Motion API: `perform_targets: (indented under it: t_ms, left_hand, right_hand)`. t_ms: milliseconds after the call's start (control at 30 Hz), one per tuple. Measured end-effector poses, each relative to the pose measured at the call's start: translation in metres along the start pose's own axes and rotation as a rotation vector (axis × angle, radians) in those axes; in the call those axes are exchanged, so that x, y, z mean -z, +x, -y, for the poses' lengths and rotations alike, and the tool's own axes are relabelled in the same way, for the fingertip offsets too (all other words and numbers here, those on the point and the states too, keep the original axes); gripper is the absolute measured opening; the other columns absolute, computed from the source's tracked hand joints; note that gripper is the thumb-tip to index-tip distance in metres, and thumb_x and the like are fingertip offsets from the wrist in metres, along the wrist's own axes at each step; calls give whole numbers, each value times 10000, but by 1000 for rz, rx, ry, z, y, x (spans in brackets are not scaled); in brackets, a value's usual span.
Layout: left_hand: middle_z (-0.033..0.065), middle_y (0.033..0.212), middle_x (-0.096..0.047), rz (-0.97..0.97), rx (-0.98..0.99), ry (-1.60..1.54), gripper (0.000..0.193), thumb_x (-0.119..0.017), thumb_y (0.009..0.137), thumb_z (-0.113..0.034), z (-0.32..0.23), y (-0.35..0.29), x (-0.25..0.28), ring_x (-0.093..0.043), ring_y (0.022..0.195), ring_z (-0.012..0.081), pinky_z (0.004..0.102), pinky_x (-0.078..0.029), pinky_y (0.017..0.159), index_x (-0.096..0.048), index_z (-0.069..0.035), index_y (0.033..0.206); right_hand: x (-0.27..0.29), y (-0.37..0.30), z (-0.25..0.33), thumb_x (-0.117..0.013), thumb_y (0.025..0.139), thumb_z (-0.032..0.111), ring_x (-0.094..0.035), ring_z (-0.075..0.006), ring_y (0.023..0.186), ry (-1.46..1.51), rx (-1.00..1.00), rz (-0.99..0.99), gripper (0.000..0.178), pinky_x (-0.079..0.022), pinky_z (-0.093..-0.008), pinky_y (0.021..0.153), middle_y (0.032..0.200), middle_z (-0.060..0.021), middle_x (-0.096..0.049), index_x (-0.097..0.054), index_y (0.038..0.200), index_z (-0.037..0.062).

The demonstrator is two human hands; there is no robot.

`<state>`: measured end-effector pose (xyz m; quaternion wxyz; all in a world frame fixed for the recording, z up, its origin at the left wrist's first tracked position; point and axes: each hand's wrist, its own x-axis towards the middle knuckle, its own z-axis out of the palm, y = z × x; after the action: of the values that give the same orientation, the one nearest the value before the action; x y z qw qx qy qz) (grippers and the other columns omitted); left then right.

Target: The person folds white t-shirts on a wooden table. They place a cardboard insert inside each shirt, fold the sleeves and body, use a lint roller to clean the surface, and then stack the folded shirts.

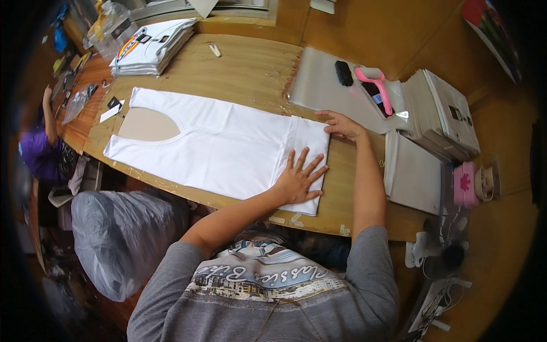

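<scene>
A white sleeveless undershirt (pixel 228 145) lies flat across the wooden table, its neck end to the left and its hem end to the right. Inside the neckline shows a beige panel (pixel 149 124). My left hand (pixel 296 179) is pressed flat on the hem end, fingers spread wide. At the far right corner of the undershirt, my right hand (pixel 343 126) touches the edge with its fingers apart and slightly bent. A black-and-white tag (pixel 113 108) rests beside the neck end.
Folded white garments (pixel 151 48) are stacked at the far left. Toward the right are a pink-handled lint roller (pixel 382 88), a black brush (pixel 343 73), packed stacks (pixel 444 117) and a pink box (pixel 466 183). A large plastic bag (pixel 122 239) stands below left; a person in purple (pixel 43 151) is beyond.
</scene>
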<state>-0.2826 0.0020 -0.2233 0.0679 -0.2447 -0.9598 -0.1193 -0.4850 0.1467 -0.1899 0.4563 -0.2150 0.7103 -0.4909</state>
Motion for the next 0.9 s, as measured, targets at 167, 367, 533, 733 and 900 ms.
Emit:
perform_targets:
  t_ms: [167, 367, 533, 733, 900]
  left_hand:
    - [108, 1371, -170, -111, -24, -57, 642, -368, 782, -537, 0, -2, -6, -83, 1249, 393, 588, -78, 955, -309, -139, 1283]
    - [138, 1370, -153, -29, 27, -110, 691, -442, 754, -500, -40, -40, -2, -75, 1259, 376, 601, -80, 944, -297, -79, 1282]
    - [224, 1351, -133, 98, -32, -31, 625, -412, 793, -428, -49, -42, 1, -120, 1224, 449, 626, -160, 907, -264, -93, 1300]
    - [312, 1274, -239, 196, -114, 212, 447, -366, 821, -254, -69, -47, 1, -336, 1061, 545, 606, -398, 712, -330, -120, 1245]
    - [173, 788, -504, 118, -123, -113, 158, -498, 687, -117, -40, -24, 26, -557, 736, 301, 357, -489, 559, -580, -46, 802]
  right_hand:
    - [11, 11, 4, -565, 725, 28, -486, -87, 576, -189, -58, -144, 330, -387, -195, 488, 705, -13, -549, -521, 1048, 73]
    - [-93, -3, 13, -545, 778, 169, -455, -290, 1057, -871, 441, -772, 318, -352, -332, 898, 1159, -134, -475, -522, 1057, 16]
    - [-127, 13, -23, -410, 820, 440, -218, -229, 1243, -1190, 307, -648, 518, -152, -484, 979, 1339, -48, -269, -339, 1261, 176]
    - [-67, -14, -41, -370, 751, -32, -266, -230, 1223, -804, 491, -422, 472, -148, -423, 1001, 1283, -68, -367, -469, 1171, 160]
    - [-88, -41, -34, -374, 659, -115, -259, -249, 1229, -904, 335, -578, 526, -161, -367, 1010, 1277, -86, -377, -544, 1091, 133]
